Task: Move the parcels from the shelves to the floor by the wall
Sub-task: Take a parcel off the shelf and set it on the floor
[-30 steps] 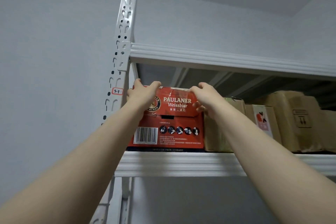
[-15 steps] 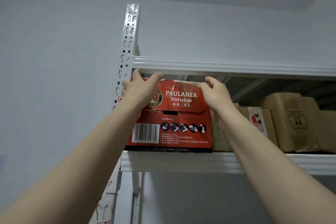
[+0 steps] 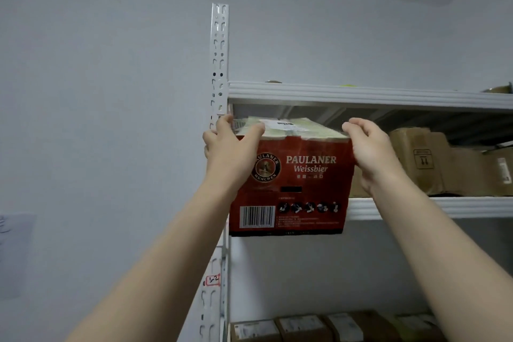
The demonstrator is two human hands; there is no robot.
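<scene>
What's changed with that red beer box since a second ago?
The red box slid forward, toward the person, and now overhangs the shelf edge, its top showing. The left hand and right hand still grip its top corners. The brown parcels beside it stayed put.

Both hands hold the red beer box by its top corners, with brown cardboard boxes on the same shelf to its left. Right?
Not quite. The head view shows the brown cardboard boxes on the shelf to the right of the red beer box, not its left. The left hand and right hand do hold its top corners.
</scene>
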